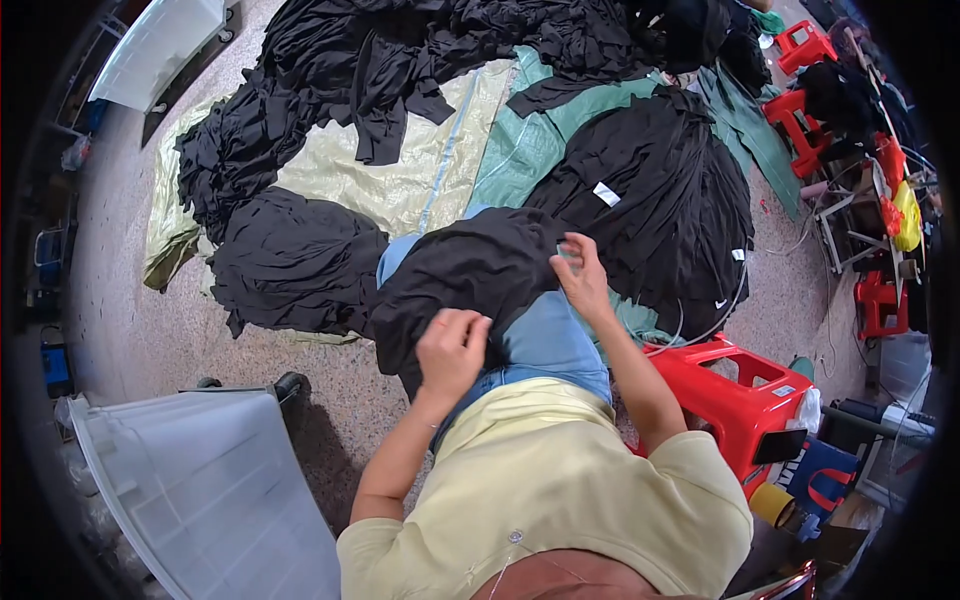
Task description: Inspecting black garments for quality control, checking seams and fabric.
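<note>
Soft, creased black garment (470, 260) lies across denim-clad lap (550, 345), frame centre; left hand (453, 348) curled at its lower edge, right hand (583, 275) half-open at its right edge, grips indeterminable. Wrinkled black heaps (330, 90) cover woven plastic sheeting (440, 190), upper frame. Glossy red stool (715, 410), lower right, and translucent ribbed bin (230, 470), lower left, crowd either side.
</note>
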Demonstrator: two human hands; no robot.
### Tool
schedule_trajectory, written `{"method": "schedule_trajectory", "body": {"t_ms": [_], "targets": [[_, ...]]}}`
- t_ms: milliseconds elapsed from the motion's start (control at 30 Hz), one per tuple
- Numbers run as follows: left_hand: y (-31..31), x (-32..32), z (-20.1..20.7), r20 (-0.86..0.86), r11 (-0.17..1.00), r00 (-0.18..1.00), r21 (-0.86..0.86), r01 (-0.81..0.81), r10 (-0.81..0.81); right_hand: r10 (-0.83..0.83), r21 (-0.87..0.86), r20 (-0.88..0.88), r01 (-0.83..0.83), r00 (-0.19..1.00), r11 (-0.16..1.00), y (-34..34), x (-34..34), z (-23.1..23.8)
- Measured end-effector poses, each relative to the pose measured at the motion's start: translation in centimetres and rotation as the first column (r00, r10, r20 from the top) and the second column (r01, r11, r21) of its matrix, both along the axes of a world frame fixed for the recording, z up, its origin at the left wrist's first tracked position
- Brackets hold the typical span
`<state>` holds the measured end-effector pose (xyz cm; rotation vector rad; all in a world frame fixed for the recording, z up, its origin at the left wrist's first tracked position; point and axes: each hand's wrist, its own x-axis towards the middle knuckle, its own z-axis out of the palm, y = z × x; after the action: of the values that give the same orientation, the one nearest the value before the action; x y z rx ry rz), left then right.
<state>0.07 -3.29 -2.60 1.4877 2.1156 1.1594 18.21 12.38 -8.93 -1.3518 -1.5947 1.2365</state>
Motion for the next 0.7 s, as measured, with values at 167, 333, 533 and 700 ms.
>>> {"method": "schedule_trajectory", "body": {"t_ms": [167, 333, 533, 700], "targets": [[0.2, 1.8, -4.1, -0.323, 0.981, 0.946, -0.194, -0.026, -0.039, -0.165, -0.408, -0.097, 0.112, 0.981, 0.906, -1.5, 0.9, -3.0], [0.4, 0.8, -5.3, -0.043, 0.999, 0.999, 0.04, 0.03, -0.028, -0.177, 0.277, 0.161, 0.127, 0.971, 0.952, -0.4, 1.5, 1.1], [-0.7, -1.2, 4.6, 0.907, 0.981, 0.413, 0.005, 0.196, -0.087, -0.249, -0.128, -0.526, 0.214, 0.813, 0.968, 2.0, 2.7, 14.3], [0.9, -2.5, 1.9, 0.915, 0.945, 0.396, -0.065, 0.321, -0.072, -0.153, 0.23, -0.153, 0.186, 0.976, 0.955, 6.8, -0.8, 10.5]]}}
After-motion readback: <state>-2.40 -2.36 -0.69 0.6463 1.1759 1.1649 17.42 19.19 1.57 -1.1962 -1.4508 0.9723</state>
